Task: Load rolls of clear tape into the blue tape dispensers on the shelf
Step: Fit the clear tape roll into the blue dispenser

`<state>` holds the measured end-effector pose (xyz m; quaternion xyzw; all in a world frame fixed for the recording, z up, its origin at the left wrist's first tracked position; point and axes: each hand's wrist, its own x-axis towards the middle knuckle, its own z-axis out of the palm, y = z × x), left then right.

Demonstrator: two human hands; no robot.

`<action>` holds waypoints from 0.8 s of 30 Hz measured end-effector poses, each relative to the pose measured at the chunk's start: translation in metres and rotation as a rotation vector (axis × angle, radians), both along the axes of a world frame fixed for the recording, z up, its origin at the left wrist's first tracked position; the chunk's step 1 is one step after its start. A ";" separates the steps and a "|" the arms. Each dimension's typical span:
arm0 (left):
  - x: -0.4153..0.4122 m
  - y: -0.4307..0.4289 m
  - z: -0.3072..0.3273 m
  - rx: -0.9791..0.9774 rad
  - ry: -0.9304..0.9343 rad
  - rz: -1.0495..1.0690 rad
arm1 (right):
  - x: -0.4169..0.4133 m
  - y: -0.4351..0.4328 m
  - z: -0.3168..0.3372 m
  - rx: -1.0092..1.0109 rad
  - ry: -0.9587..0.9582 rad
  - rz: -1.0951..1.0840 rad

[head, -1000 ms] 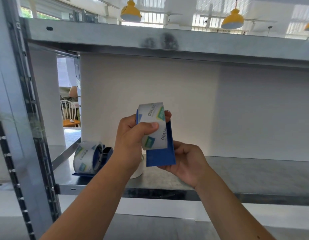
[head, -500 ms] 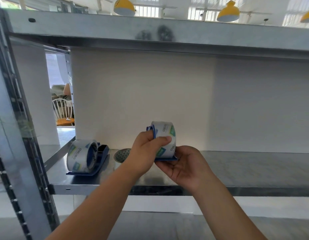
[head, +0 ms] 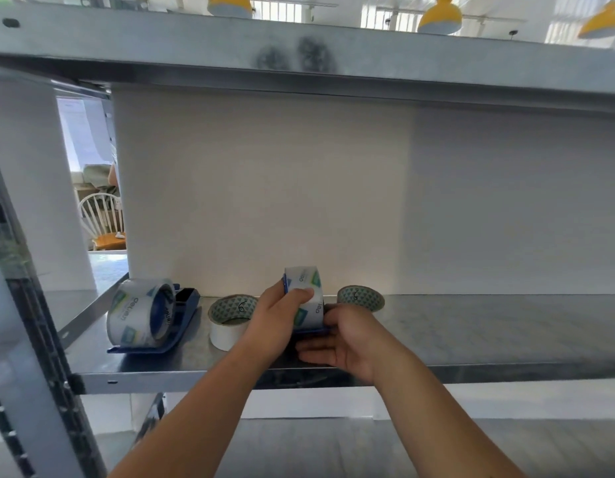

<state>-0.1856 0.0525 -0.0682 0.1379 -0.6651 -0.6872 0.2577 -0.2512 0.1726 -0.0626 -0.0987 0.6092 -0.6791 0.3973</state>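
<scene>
A roll of clear tape (head: 308, 291) sits in a blue tape dispenser (head: 311, 331) that rests on the metal shelf (head: 506, 339). My left hand (head: 278, 319) grips the roll from the left, thumb across its front. My right hand (head: 347, 339) holds the dispenser's base from the right and front. At the shelf's left, a second blue dispenser (head: 182, 319) lies with a clear roll (head: 137, 315) mounted in it. Two loose tape rolls lie flat on the shelf: one (head: 230, 319) left of my hands, another (head: 361, 298) behind my right hand.
The upper shelf beam (head: 299, 53) hangs low overhead. A metal upright (head: 27, 339) stands at the left. A white wall backs the shelf. The shelf's right half shows bare metal. A lower shelf (head: 316, 450) lies below my arms.
Both hands have carried the dispenser with its roll down from chest height onto the shelf. The second loose roll behind has come into view.
</scene>
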 end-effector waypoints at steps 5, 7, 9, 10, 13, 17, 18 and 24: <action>0.007 -0.001 -0.005 -0.018 -0.022 -0.077 | -0.001 0.010 0.003 0.563 0.754 -0.038; 0.009 -0.002 -0.006 -0.009 -0.036 -0.085 | 0.001 0.012 0.001 0.538 0.852 -0.085; 0.009 -0.006 -0.007 -0.028 -0.037 -0.100 | 0.004 0.013 -0.002 0.504 0.848 -0.106; 0.010 -0.007 -0.008 -0.037 -0.032 -0.115 | 0.005 0.014 -0.004 0.504 0.856 -0.105; 0.011 -0.009 -0.010 -0.067 -0.033 -0.124 | 0.006 0.015 -0.007 0.511 0.883 -0.106; 0.015 -0.006 -0.009 -0.093 -0.024 -0.096 | 0.009 0.016 -0.007 0.512 0.891 -0.091; 0.015 -0.006 -0.010 -0.101 -0.030 -0.084 | 0.008 0.016 -0.006 0.505 0.889 -0.094; 0.020 0.001 -0.012 -0.188 -0.040 0.087 | 0.008 0.021 -0.014 0.437 0.903 -0.138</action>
